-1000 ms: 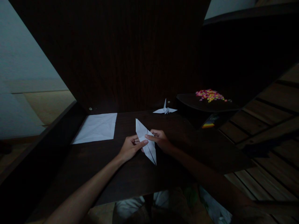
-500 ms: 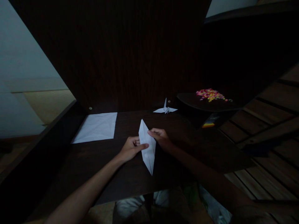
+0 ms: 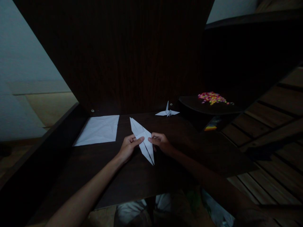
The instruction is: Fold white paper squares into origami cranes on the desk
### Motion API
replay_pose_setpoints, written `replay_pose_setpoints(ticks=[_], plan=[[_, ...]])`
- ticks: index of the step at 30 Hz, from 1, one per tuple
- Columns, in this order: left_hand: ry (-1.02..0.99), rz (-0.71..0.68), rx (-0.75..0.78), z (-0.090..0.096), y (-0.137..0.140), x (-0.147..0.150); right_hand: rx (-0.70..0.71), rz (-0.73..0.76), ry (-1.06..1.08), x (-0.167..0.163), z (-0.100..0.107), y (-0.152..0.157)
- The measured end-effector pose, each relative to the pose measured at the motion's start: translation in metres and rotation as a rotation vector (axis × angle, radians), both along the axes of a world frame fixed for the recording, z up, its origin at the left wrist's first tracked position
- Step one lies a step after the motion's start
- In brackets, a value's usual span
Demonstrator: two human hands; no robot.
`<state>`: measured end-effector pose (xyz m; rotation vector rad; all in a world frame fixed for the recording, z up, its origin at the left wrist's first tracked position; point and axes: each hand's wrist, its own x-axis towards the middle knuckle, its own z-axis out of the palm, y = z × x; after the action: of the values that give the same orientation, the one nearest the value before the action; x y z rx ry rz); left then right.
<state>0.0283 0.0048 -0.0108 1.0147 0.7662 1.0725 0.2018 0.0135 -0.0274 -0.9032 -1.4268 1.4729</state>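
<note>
A sheet of white paper folded into a long pointed diamond (image 3: 146, 137) is held over the dark wooden table (image 3: 113, 176), on the near side of the white origami crane (image 3: 168, 113) and a little to its left. The left hand (image 3: 128, 147) pinches its left edge, thumb on top; the right hand (image 3: 162, 142) grips the opposite edge likewise. A slit parts the diamond's near point. Farther left of the crane lies a creased white paper (image 3: 98, 129); right of the crane, colourful bead-like pieces (image 3: 212, 98) are heaped on a small shelf (image 3: 193, 102).
</note>
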Motion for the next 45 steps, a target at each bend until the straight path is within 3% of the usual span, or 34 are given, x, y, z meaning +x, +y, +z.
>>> replay_pose_setpoints(ticks=[7, 12, 20, 29, 33, 40, 45], plan=[[0.051, -0.102, -0.001, -0.004, -0.001, 0.0, -0.058, 0.022, 0.157, 0.002, -0.006, 0.004], [0.061, -0.131, 0.019, -0.005, -0.002, 0.001, -0.061, 0.069, 0.141, -0.002, -0.007, 0.003], [0.145, -0.037, 0.076, -0.006, -0.001, 0.001, 0.073, -0.125, 0.041, -0.001, 0.001, 0.001], [0.159, -0.009, 0.066, -0.006, 0.002, 0.0, 0.051, -0.1, -0.003, -0.002, 0.004, -0.002], [0.23, -0.078, 0.102, -0.004, 0.0, 0.0, 0.024, -0.128, -0.028, -0.002, 0.005, 0.0], [0.241, -0.333, 0.143, 0.004, -0.006, 0.0, -0.025, -0.078, -0.069, 0.001, 0.004, 0.001], [0.239, -0.367, 0.125, 0.004, -0.006, -0.001, -0.011, -0.082, -0.063, 0.001, 0.003, 0.001]])
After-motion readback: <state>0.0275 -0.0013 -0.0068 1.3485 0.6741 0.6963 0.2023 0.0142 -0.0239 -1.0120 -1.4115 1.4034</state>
